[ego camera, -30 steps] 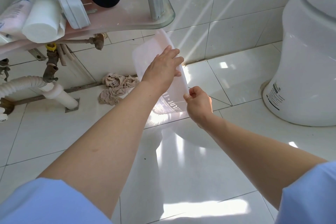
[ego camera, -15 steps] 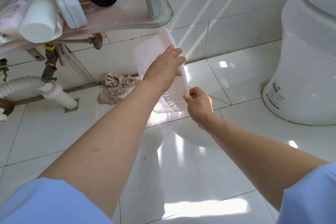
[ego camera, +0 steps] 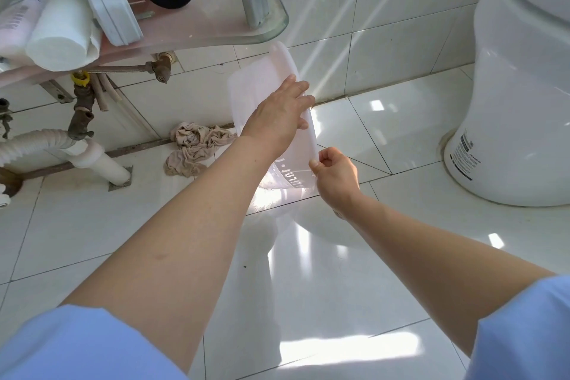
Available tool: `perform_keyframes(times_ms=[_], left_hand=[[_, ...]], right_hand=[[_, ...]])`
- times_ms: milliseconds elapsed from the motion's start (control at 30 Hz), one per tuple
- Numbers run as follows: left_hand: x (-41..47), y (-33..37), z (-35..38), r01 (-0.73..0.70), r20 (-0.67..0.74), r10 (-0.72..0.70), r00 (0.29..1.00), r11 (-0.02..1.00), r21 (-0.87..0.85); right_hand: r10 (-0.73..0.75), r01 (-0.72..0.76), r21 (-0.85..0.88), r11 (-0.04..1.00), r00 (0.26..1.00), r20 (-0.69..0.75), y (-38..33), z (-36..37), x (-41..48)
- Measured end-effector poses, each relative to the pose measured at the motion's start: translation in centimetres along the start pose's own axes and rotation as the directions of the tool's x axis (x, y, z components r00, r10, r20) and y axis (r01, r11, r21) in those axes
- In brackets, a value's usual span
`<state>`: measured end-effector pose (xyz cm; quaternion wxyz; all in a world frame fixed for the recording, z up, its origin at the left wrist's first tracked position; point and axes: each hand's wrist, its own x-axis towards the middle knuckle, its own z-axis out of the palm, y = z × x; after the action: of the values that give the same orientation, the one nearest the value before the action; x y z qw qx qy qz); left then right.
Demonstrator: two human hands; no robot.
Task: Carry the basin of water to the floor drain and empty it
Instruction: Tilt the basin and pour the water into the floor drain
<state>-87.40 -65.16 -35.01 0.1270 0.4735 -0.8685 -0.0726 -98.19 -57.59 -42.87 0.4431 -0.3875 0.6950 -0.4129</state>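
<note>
A translucent white plastic basin (ego camera: 262, 83) is tipped steeply on edge above the tiled floor, its low end near the floor. My left hand (ego camera: 279, 114) lies flat against its upper side, fingers spread over the rim. My right hand (ego camera: 336, 176) pinches the basin's lower rim between thumb and fingers. Bright wet glare shows on the tiles under the low end (ego camera: 268, 197). The floor drain itself is hidden by the basin and my arms.
A glass shelf (ego camera: 268, 31) with bottles and a tissue roll hangs just above the basin. A toilet (ego camera: 521, 86) stands to the right. A crumpled beige cloth (ego camera: 194, 148) lies by the wall, with pipes and a white drain hose (ego camera: 46, 142) at left.
Both hands and the basin have stayed almost where they were; the basin remains tipped at the same steep angle.
</note>
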Motion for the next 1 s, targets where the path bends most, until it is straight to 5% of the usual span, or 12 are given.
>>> perform_keyframes(times_ms=[1000], left_hand=[[-0.30, 0.56, -0.03, -0.028, 0.014, 0.028, 1.000, 0.999, 0.021]], right_hand=[[0.011, -0.012, 0.025, 1.000, 0.998, 0.057, 0.44, -0.38, 0.09]])
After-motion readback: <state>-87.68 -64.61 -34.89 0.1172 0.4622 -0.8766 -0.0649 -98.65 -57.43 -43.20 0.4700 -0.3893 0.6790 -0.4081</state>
